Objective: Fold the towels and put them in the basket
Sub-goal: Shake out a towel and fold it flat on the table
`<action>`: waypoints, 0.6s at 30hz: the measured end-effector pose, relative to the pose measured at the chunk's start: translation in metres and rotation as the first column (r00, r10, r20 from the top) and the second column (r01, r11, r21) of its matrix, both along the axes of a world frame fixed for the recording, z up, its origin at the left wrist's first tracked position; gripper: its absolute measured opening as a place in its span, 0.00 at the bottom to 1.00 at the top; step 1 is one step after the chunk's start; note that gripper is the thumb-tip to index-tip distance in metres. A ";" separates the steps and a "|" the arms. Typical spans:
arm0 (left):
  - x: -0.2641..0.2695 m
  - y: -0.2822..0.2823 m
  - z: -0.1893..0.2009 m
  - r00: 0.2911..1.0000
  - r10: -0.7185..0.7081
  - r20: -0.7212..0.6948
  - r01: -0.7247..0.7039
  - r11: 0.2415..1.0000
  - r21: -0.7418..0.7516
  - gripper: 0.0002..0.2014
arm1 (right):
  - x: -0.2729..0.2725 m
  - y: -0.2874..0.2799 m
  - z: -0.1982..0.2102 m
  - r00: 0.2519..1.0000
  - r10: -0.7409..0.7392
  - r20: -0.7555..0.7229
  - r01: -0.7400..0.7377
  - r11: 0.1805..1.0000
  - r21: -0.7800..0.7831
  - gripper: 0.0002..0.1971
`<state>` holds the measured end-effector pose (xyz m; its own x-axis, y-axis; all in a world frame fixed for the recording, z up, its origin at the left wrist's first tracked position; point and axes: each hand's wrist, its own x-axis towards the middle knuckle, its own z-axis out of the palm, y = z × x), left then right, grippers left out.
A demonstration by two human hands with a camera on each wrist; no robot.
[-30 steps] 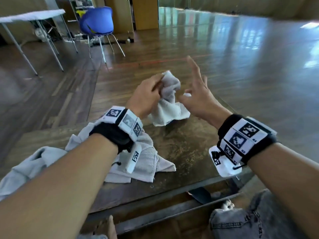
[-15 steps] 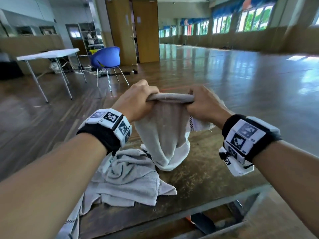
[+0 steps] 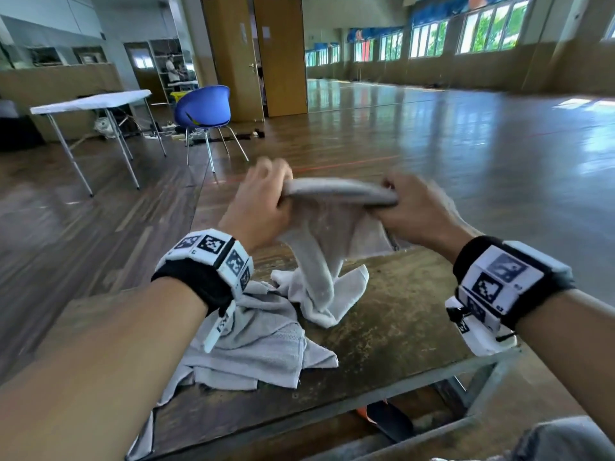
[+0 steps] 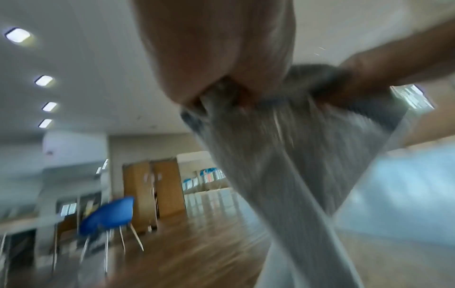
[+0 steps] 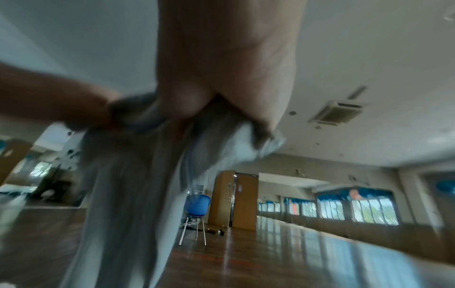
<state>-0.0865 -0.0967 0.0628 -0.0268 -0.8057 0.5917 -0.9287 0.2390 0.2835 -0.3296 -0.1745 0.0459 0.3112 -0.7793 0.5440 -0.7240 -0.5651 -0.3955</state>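
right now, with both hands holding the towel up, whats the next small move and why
Probably lift a little higher and pull the top edge taut. The left hand and right hand grip the towel by its top edge, but it hangs bunched and twisted, its lower end lying on the table.

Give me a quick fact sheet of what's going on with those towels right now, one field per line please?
Held towel: white towel, stretched by its top edge between both hands, lower end resting on the table
Left hand: left hand grips the towel's top edge at one end
Right hand: right hand grips the same edge at the other end
Waiting towel: crumpled grey towel on the table, under the left wrist
Surface: worn wooden table
Basket: not in view
Background: blue chair, white folding table
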 end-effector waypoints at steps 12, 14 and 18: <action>0.017 0.009 -0.095 0.973 0.136 -0.188 0.086 0.543 0.835 0.16 | -0.033 -0.012 -0.067 0.712 0.381 -0.590 0.062 0.803 0.593 0.17; 0.015 0.000 -0.104 0.981 0.178 -0.079 -0.056 0.648 0.760 0.23 | -0.031 -0.022 -0.079 0.814 0.278 -0.511 0.063 0.831 0.553 0.15; 0.013 -0.017 -0.121 0.988 0.157 -0.011 -0.093 0.639 0.763 0.19 | -0.022 -0.036 -0.099 0.838 0.330 -0.434 0.046 0.750 0.659 0.20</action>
